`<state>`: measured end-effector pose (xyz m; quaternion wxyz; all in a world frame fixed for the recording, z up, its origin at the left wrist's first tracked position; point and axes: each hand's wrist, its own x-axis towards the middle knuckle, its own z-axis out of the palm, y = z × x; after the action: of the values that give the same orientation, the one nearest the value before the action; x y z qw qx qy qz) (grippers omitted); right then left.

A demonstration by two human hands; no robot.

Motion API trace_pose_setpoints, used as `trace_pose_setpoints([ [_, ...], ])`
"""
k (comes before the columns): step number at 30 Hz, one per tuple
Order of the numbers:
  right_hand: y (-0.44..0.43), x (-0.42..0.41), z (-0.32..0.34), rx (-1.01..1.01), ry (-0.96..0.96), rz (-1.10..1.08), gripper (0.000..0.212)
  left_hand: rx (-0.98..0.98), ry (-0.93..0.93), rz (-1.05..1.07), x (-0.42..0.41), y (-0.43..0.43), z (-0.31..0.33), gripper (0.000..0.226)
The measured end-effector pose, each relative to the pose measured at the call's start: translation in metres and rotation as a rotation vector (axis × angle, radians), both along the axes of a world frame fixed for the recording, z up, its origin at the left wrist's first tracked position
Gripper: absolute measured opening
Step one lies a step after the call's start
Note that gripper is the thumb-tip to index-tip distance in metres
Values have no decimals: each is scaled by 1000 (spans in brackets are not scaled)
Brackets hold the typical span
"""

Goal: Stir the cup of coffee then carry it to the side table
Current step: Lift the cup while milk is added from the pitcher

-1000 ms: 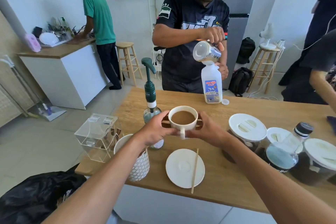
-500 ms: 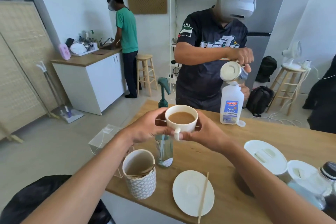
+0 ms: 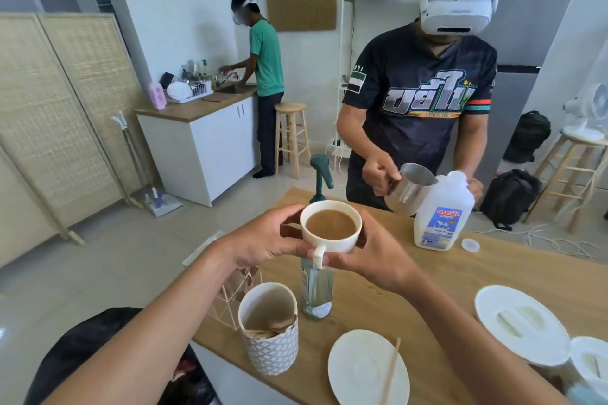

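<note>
**Inspector:** Where is the cup?

**Assistant:** The white cup [image 3: 331, 227] is off the table [image 3: 378, 299], held in the air above the pump bottle [image 3: 317, 286]. It is upright, with light brown coffee [image 3: 330, 225] near the rim and its handle facing the person carrying it.

**Inspector:** The hands?

**Assistant:** Both are on it. The left hand [image 3: 263, 238] wraps the cup's left side, fingers curled together around the wall. The right hand [image 3: 371, 256] cups the right side, its thumb pressed beside the handle. The far fingertips are hidden behind the cup.

**Inspector:** What lies below?

**Assistant:** A white saucer [image 3: 368, 368] sits near the table's front edge with a wooden stick [image 3: 391, 371] across its right part. A patterned holder [image 3: 269, 329] stands to its left.

**Inspector:** Others present?

**Assistant:** A person in a dark shirt [image 3: 418, 102] stands across the table, holding a metal jug [image 3: 409, 189] just beside a milk bottle [image 3: 444, 210]. The bottle's cap [image 3: 470, 245] lies on the table next to it.
</note>
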<state>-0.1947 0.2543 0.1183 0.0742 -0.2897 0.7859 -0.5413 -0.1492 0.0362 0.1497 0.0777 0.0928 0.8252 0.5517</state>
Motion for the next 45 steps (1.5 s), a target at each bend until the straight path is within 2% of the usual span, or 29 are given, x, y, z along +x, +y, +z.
trace_pose_setpoints([
  [3,-2,0,-4,-5,3,-12,88,-90,-69,-51,2,-13,11,65],
  [6,-1,0,-2,-3,1,-8,80,-154,-123,-17,-1,-31,29,80],
  [8,1,1,0,-1,8,0,76,-160,-75,83,-5,-34,39,85],
  [13,2,0,1,-2,30,-3,80,-160,145,332,-29,-10,58,39],
  [14,3,0,1,1,34,0,79,-174,172,353,-35,-2,62,35],
  [18,1,-3,-1,12,42,12,80,-218,213,413,-56,31,76,42],
  [21,2,-4,-3,10,43,12,85,-243,229,457,-65,46,81,33],
  [26,3,-5,-3,10,44,22,84,-296,96,399,-69,55,75,31],
  [34,1,-6,0,-17,49,25,82,-307,4,350,-66,51,79,23],
  [45,-3,-7,-1,-38,53,32,81,-292,50,377,-68,49,73,23],
])
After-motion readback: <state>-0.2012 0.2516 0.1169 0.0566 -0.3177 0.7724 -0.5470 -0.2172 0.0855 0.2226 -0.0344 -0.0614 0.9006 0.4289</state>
